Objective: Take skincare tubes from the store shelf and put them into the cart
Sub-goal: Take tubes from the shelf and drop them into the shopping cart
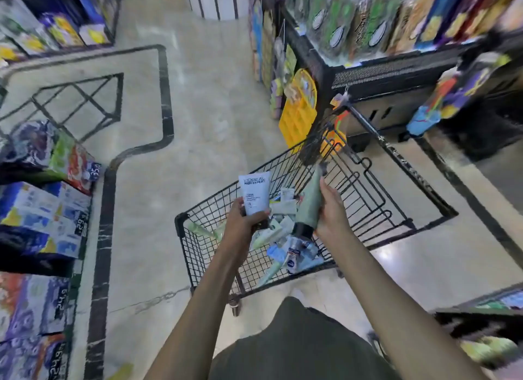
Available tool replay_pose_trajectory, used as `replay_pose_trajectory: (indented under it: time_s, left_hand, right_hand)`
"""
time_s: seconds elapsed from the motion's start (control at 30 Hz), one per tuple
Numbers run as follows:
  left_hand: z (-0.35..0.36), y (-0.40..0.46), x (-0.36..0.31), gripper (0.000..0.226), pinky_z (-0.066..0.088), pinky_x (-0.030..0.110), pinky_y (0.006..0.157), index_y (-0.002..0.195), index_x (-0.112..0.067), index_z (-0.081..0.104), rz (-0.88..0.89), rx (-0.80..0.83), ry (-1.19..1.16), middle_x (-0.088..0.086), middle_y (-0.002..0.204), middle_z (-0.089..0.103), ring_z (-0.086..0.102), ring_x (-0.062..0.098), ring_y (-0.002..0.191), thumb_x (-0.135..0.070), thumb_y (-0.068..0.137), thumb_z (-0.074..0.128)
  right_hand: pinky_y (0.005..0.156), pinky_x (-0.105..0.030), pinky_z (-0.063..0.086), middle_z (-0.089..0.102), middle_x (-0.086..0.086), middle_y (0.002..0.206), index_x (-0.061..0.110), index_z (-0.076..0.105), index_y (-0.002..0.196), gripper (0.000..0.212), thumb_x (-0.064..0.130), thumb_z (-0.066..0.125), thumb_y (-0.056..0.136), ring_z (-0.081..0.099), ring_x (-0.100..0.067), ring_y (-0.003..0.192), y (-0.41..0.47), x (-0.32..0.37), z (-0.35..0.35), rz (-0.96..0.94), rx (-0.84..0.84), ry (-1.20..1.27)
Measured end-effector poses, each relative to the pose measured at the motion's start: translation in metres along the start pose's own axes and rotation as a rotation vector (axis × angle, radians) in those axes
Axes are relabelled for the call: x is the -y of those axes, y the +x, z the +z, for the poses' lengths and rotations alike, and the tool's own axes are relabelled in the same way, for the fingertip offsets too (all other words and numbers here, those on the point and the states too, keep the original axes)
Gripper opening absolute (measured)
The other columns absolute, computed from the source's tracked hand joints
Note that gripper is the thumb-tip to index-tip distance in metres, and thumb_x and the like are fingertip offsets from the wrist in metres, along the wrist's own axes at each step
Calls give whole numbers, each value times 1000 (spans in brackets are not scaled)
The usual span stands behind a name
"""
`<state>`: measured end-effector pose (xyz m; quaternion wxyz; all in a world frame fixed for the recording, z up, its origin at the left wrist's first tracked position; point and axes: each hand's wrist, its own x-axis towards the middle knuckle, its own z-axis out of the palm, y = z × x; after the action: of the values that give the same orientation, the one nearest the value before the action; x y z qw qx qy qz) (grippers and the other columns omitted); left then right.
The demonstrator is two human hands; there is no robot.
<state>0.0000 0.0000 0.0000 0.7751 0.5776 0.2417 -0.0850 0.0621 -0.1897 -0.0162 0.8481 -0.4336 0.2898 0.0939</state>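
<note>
A black wire cart point(396, 210) stands on the floor in front of me, with several skincare tubes point(283, 238) piled in its near left corner. My left hand point(243, 221) grips a white tube point(254, 193) with dark lettering, held upright over the cart's left side. My right hand point(331, 212) holds a pale green tube point(310, 207) with a black cap pointing down, tilted over the pile. Both tubes hang above the cart basket.
A black store shelf point(382, 71) with blurred packaged goods rises at the right, and a yellow tray point(297, 111) hangs at its end. Stacked boxes with price tags point(42, 224) line the left. Beige tiled floor point(198, 111) stretches ahead.
</note>
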Motion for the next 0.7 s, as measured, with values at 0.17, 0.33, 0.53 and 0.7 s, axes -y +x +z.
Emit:
replay_pose_trajectory:
  time_s: [0.17, 0.33, 0.53, 0.7]
  left_hand:
    - [-17, -22, 0, 49, 60, 48, 88, 125, -17, 53, 22, 152, 118, 11, 121, 69, 68, 36, 109, -2, 85, 76]
    - [-19, -41, 9, 49, 60, 48, 89, 126, -20, 54, 30, 290, 216, 9, 118, 70, 68, 33, 109, -3, 85, 75]
    - [5, -77, 30, 49, 57, 51, 91, 121, -26, 58, 34, 450, 288, 3, 114, 74, 69, 32, 107, 2, 85, 74]
    - [43, -120, 56, 55, 58, 44, 75, 125, -26, 59, 21, 589, 344, 5, 123, 71, 68, 34, 107, -14, 77, 83]
  right_hand:
    - [78, -43, 61, 64, -7, 82, 13, 67, 126, 68, 55, 83, 75, 66, -22, 70, -49, -14, -14, 83, 40, 226]
    - [94, -58, 57, 59, -8, 80, 12, 63, 105, 67, 28, 102, 53, 61, -22, 67, -106, -29, -38, 4, -12, 311]
    - [66, -35, 57, 72, -14, 109, 7, 68, 110, 38, 37, 73, 89, 64, -23, 75, -181, -32, -81, -119, -86, 425]
    - [64, -35, 59, 72, -20, 100, 3, 67, 120, 49, 43, 65, 93, 70, -28, 71, -240, -30, -138, -235, -229, 411]
